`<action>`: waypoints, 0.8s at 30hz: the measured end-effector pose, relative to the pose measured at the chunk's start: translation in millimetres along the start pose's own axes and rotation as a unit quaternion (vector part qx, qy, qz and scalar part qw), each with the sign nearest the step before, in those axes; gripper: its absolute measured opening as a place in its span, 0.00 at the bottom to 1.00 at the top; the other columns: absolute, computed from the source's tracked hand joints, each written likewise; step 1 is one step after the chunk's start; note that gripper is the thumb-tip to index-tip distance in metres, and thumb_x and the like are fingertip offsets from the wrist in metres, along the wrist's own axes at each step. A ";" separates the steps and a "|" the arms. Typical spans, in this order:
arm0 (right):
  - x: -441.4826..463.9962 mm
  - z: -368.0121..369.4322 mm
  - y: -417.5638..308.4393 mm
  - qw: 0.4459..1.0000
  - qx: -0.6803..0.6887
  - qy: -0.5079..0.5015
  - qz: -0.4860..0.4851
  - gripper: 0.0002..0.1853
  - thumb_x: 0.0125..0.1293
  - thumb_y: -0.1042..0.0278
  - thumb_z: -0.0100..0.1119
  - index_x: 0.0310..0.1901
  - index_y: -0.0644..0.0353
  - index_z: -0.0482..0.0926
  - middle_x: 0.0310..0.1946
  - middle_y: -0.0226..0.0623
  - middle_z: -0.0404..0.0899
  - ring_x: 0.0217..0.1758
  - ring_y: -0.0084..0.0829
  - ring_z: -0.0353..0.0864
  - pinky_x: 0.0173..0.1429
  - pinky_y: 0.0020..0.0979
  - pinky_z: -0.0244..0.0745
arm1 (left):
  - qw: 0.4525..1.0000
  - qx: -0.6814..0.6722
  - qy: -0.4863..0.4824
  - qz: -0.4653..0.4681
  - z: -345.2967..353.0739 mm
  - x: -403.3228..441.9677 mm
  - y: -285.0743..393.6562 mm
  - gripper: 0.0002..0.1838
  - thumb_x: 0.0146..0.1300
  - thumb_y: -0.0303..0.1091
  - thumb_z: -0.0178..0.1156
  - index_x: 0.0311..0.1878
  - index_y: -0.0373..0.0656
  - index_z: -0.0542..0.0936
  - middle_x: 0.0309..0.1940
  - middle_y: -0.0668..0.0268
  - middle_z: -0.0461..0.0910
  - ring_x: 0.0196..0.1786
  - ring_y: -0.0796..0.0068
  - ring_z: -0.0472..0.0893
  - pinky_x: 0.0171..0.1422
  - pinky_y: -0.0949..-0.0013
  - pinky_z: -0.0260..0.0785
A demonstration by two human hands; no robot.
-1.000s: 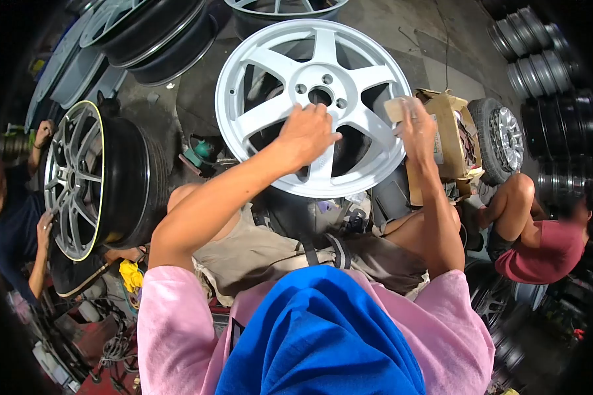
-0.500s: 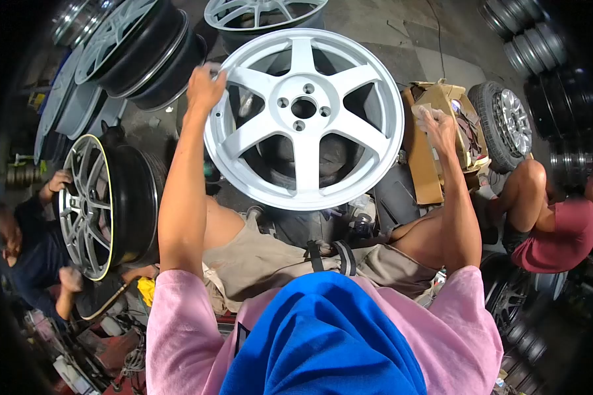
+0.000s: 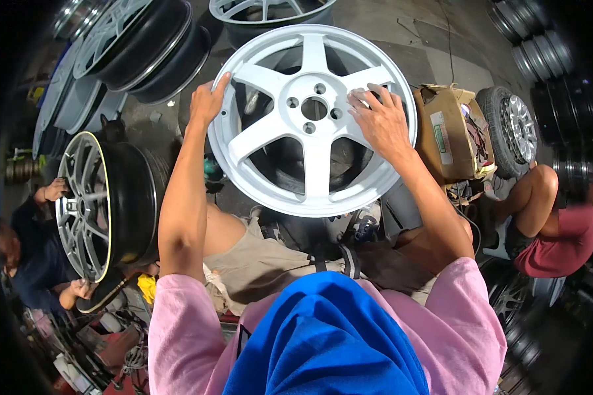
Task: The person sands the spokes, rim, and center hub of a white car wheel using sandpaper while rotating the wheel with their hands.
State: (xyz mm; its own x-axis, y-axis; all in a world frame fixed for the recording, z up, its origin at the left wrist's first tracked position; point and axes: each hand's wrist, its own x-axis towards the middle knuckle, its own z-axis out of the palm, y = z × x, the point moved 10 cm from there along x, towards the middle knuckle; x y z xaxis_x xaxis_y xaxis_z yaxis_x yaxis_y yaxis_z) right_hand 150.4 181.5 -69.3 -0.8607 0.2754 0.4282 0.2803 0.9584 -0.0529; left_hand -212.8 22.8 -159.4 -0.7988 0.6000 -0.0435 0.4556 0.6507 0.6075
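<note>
A white six-spoke wheel rim (image 3: pixel 317 179) is held face up in front of me, above my lap. At its upper left edge my left hand (image 3: pixel 207 102) is closed on the rim's lip, the thumb on top. My right hand (image 3: pixel 383 122) lies over the right side of the face, its dusty, bent fingers at a spoke beside the hub. A small gap shows between some of these fingers; whatever lies under the fingertips is hidden.
A cardboard box (image 3: pixel 435 141) of odds and ends stands to the right, beside a wheel with a tire (image 3: pixel 507 125). Stacked rims (image 3: pixel 155 62) are at upper left. At left a co-worker (image 3: pixel 29 263) handles a grey rim (image 3: pixel 85 207); another person (image 3: pixel 550 230) sits at right.
My right hand has come left from beside the cardboard box onto the rim's face. The rim sits slightly further right in view, with my left hand still at its edge.
</note>
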 end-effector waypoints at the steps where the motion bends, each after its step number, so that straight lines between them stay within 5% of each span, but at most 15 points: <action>1: 4.2 3.0 0.1 1.000 -0.024 0.003 0.000 0.13 0.69 0.62 0.65 0.52 0.55 0.89 0.55 0.29 0.81 0.67 0.38 0.73 0.65 0.43 0.68 | 1.000 0.000 -0.002 -0.003 -1.1 -1.8 4.1 0.44 0.67 0.76 0.51 0.56 0.39 0.88 0.51 0.39 0.85 0.61 0.37 0.82 0.67 0.47 0.70; 6: 60.2 32.8 -17.9 0.997 -0.040 0.033 -0.054 0.14 0.69 0.63 0.62 0.52 0.58 0.87 0.55 0.29 0.80 0.69 0.37 0.72 0.63 0.41 0.68 | 1.000 0.018 0.005 -0.004 -5.4 -3.7 4.2 0.43 0.66 0.76 0.53 0.54 0.41 0.89 0.50 0.40 0.86 0.60 0.38 0.83 0.66 0.47 0.72; 12: 30.8 31.2 -4.3 0.984 -0.115 -0.062 -0.118 0.16 0.67 0.66 0.62 0.55 0.56 0.85 0.57 0.27 0.76 0.67 0.34 0.72 0.63 0.40 0.69 | 1.000 -0.016 -0.005 -0.011 -3.3 -3.0 0.0 0.43 0.66 0.76 0.53 0.55 0.41 0.89 0.49 0.41 0.87 0.59 0.39 0.84 0.66 0.46 0.72; 24: 48.3 32.4 -13.9 0.995 -0.055 0.001 -0.079 0.14 0.65 0.69 0.63 0.51 0.60 0.87 0.52 0.30 0.79 0.60 0.34 0.76 0.60 0.39 0.70 | 1.000 0.005 -0.011 -0.014 -1.5 -6.6 3.5 0.43 0.66 0.77 0.52 0.56 0.42 0.88 0.49 0.43 0.87 0.60 0.40 0.84 0.66 0.46 0.73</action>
State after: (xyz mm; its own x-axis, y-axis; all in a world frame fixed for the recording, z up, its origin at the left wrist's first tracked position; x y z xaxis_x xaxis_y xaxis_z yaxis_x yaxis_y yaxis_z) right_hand 91.1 183.9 -77.1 -0.8967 0.1209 0.4257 0.1856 0.9760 0.1138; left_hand -206.5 20.3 -155.8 -0.8024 0.5918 -0.0769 0.4377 0.6712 0.5983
